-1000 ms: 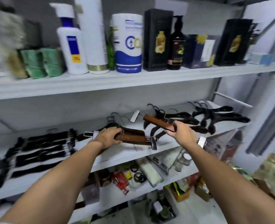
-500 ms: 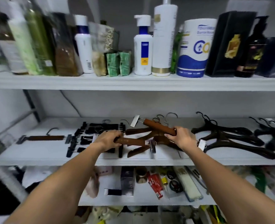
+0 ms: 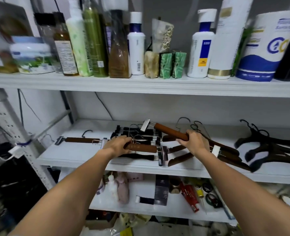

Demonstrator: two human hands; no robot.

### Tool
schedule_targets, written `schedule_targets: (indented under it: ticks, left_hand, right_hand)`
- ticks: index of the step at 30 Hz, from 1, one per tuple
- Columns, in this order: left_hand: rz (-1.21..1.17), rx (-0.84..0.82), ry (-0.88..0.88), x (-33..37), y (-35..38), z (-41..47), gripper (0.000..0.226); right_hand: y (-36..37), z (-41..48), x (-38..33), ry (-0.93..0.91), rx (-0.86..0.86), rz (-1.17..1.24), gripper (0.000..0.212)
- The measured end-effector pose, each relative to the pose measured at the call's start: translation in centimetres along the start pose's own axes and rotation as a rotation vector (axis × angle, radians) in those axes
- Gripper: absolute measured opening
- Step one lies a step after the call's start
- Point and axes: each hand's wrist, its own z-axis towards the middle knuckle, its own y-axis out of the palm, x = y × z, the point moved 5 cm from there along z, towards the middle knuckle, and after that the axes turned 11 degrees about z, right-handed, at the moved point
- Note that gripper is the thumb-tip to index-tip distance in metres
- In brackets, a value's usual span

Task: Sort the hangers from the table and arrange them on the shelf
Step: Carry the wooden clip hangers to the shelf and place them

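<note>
Each hand, left hand (image 3: 119,144) and right hand (image 3: 194,142), grips a wooden clip hanger (image 3: 141,148) above the shelf's (image 3: 72,155) middle; placing comes next, probably.

The shelf (image 3: 72,155) is white. The clip hangers (image 3: 170,133) are brown with silver clips; the curved hangers (image 3: 268,147) at right seem black, though blurred. Two soaps (image 3: 165,65) are green, marbled white. The roll (image 3: 263,48) is white with blue waves.
</note>
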Motion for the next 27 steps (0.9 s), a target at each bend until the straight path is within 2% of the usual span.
schedule_targets:
  ticks: [15, 27]
  left_hand:
    - [-0.015, 0.033, -0.022, -18.7, 1.4, -5.0, 0.033]
    - [-0.078, 0.002, -0.115, -25.9, 5.4, -5.9, 0.045]
  right_hand:
    - [9.7, -0.8, -14.4, -0.019, 0.007, 0.028, 0.038]
    - [15.3, 3.1, -19.0, -0.092, -0.048, 0.037, 0.035]
